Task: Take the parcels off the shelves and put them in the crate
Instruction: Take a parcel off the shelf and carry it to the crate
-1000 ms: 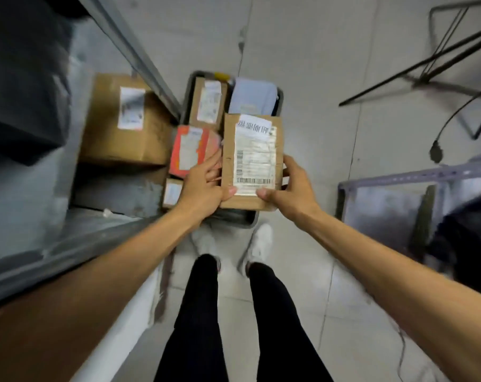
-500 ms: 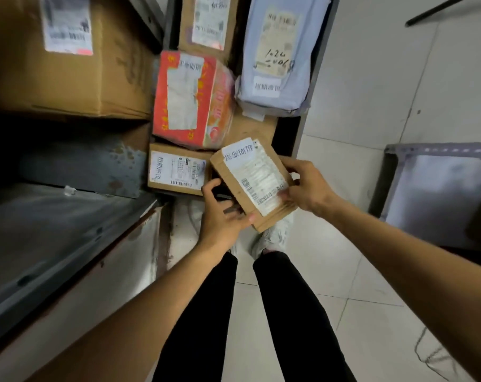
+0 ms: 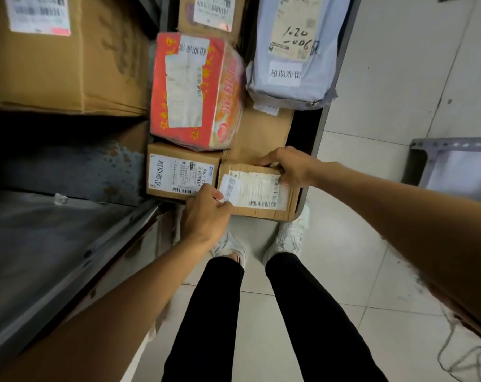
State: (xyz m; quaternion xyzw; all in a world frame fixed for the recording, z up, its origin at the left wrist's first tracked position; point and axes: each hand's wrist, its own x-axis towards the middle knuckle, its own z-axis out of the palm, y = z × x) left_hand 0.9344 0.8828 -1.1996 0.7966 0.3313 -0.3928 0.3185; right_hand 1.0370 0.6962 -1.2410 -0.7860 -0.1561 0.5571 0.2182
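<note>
While outstretched over the crate (image 3: pixel 322 128), left hand (image 3: pixel 206 213) and right hand (image 3: pixel 289 168) gripping parcel (image 3: pixel 258 194).

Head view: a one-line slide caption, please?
Left hand and right hand hold a labelled parcel at the near corner of the crate.

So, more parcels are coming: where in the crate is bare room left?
Bare cardboard between the red box, the grey bag and the held parcel; a dark strip beside the crate wall. The left column is packed tight.
</note>
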